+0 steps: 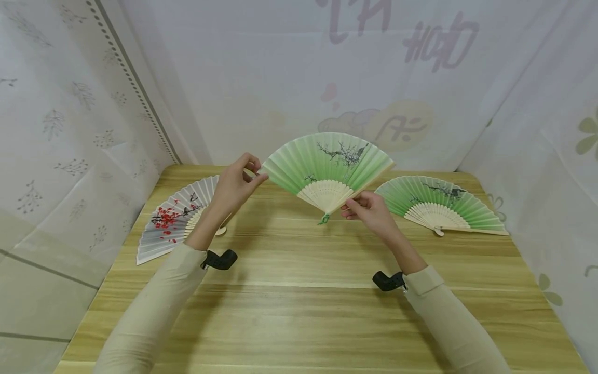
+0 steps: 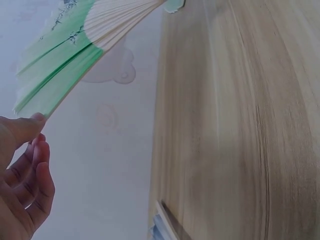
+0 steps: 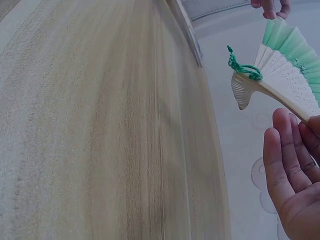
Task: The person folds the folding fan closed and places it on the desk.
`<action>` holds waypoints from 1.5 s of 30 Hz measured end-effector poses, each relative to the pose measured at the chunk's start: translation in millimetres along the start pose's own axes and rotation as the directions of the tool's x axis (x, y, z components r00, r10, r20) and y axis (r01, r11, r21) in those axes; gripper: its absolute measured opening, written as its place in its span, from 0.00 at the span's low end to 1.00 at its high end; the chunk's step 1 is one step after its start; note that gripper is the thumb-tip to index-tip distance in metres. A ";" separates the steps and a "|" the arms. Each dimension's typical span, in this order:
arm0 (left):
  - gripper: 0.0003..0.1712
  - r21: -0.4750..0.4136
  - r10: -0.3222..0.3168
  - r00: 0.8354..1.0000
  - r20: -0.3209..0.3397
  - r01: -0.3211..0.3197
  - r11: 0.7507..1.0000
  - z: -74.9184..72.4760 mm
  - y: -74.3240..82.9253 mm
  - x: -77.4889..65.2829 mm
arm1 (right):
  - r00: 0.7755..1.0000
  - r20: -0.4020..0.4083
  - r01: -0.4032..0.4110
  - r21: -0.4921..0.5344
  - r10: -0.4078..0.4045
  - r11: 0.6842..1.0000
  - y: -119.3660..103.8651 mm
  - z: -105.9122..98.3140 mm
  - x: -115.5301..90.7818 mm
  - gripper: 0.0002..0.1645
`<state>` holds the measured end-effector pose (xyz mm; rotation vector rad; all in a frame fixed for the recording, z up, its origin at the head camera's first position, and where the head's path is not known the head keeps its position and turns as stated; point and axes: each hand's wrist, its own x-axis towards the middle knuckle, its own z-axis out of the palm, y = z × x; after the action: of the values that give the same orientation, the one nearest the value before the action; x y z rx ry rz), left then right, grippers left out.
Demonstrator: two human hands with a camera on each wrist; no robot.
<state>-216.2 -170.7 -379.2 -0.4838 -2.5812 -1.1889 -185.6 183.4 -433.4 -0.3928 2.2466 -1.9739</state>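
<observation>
- Fingers of the left hand (image 1: 233, 186) pinch the fan (image 1: 322, 166) by its 9 o'clock corner; in the left wrist view the rest of them curve loosely, holding nothing more.
- Fingers of the right hand (image 1: 371, 212) pinch its end stick (image 3: 285, 103) with the thumb, at about 4 o'clock, low towards the pivot.
- The fan is spread wide in the air over the table's far part, arc at 12, pivot and green cord (image 1: 324, 219) at 6.
- Step in hand, as I judge it: holding the leaf stretched between both hands. Whether it is being opened, shown or about to be folded, I cannot tell.
- The next move seems to call for both pinches kept light and level. Lowering would want the pivot guided down toward 6; folding would want the left corner swung round to the right stick. Pulling harder could tear the leaf.
- Just past 3 o'clock from it, the second green fan (image 1: 441, 212) lies open.
- Between 8 and 9, the floral fan (image 1: 163, 223) lies open too, partly hidden by the left hand and wrist.
- Under all three is the table (image 1: 289, 311); at 12, behind it, a printed curtain (image 1: 261, 78).
</observation>
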 end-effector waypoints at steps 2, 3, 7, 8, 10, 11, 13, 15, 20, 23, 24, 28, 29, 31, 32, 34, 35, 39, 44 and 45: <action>0.14 -0.002 0.002 1.000 0.004 -0.002 1.000 0.0 1.0 1.0 | 1.000 0.006 0.001 -0.009 -0.001 1.000 -0.4 0.0 0.3 0.14; 0.14 -0.006 -0.003 1.000 0.007 0.004 1.000 0.0 1.2 1.3 | 1.000 0.009 0.001 -0.009 -0.001 1.000 -0.4 -0.1 0.6 0.14; 0.14 -0.030 -0.042 0.999 0.024 0.042 0.999 -0.3 3.2 0.2 | 1.000 0.019 0.008 -0.020 -0.008 1.000 -0.3 -0.1 1.4 0.12; 0.14 -0.036 -0.051 0.998 0.027 0.052 0.998 -0.3 3.5 -0.3 | 1.000 0.021 0.009 -0.023 -0.008 1.000 -0.4 0.0 1.6 0.12; 0.14 -0.038 -0.057 0.998 0.032 0.059 0.998 0.0 3.7 -1.2 | 0.999 0.030 0.014 -0.034 -0.013 0.999 -0.2 0.1 2.0 0.12; 0.14 -0.034 -0.056 0.998 0.033 0.057 0.998 0.2 3.3 -1.5 | 0.999 0.035 0.017 -0.040 -0.015 0.999 -0.1 0.3 2.0 0.12; 0.14 -0.020 -0.038 0.999 0.031 0.038 0.999 1.0 2.7 -1.6 | 0.999 0.042 0.018 -0.048 -0.016 0.999 0.6 0.6 2.1 0.12; 0.14 -0.006 -0.020 0.999 0.030 0.020 1.000 1.8 1.9 -1.2 | 0.999 0.047 0.020 -0.056 -0.018 0.998 0.9 1.2 2.2 0.12; 0.14 0.009 -0.004 0.999 0.036 0.004 1.000 3.2 1.2 0.4 | 0.999 0.052 0.020 -0.063 -0.017 0.998 0.0 2.3 2.0 0.11; 0.14 0.014 -0.004 0.999 0.043 0.004 1.000 3.2 2.0 0.9 | 0.998 0.057 0.020 -0.063 -0.016 0.998 -1.3 2.6 1.7 0.11; 0.14 0.015 -0.005 0.999 0.045 0.004 1.000 3.1 2.5 1.0 | 0.998 0.060 0.019 -0.064 -0.015 0.998 -1.5 2.6 1.7 0.11; 0.14 0.016 -0.002 0.998 0.061 0.001 1.000 3.0 4.4 1.5 | 0.998 0.067 0.026 -0.072 -0.021 0.997 -2.2 2.5 1.4 0.10; 0.15 0.016 -0.002 0.998 0.064 0.001 1.000 3.0 5.0 1.5 | 0.997 0.070 0.029 -0.074 -0.024 0.997 -2.2 2.5 1.4 0.10; 0.15 0.017 0.000 0.998 0.069 -0.001 1.000 3.1 5.9 1.7 | 0.997 0.076 0.037 -0.080 -0.031 0.996 -2.0 2.2 1.4 0.10; 0.15 0.018 -0.001 0.997 0.071 0.000 1.000 3.0 6.2 1.8 | 0.996 0.080 0.040 -0.080 -0.034 0.996 -1.9 2.1 1.4 0.10; 0.14 0.021 -0.004 0.997 0.071 0.003 1.000 3.3 6.7 2.2 | 0.995 0.088 0.043 -0.084 -0.036 0.995 -2.1 2.0 1.5 0.10; 0.14 0.022 -0.007 0.997 0.071 0.005 1.000 3.5 6.9 2.4 | 0.995 0.091 0.042 -0.085 -0.034 0.996 -2.4 2.1 1.6 0.10; 0.13 0.030 -0.016 0.997 0.072 0.014 0.999 4.2 7.8 3.9 | 0.995 0.099 0.041 -0.096 -0.031 0.995 -3.0 2.4 2.2 0.10; 0.13 0.035 -0.021 0.996 0.083 0.018 0.999 3.8 8.7 4.7 | 0.992 0.119 0.048 -0.102 -0.036 0.994 -1.8 3.0 2.8 0.11; 0.13 0.036 -0.021 0.996 0.088 0.018 0.999 3.6 8.6 4.4 | 0.992 0.124 0.051 -0.105 -0.038 0.993 -0.9 3.1 3.0 0.11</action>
<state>-217.1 -161.9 -374.1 -0.5163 -2.6822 -1.1505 -187.6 179.6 -432.7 -0.5646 2.2921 -1.8004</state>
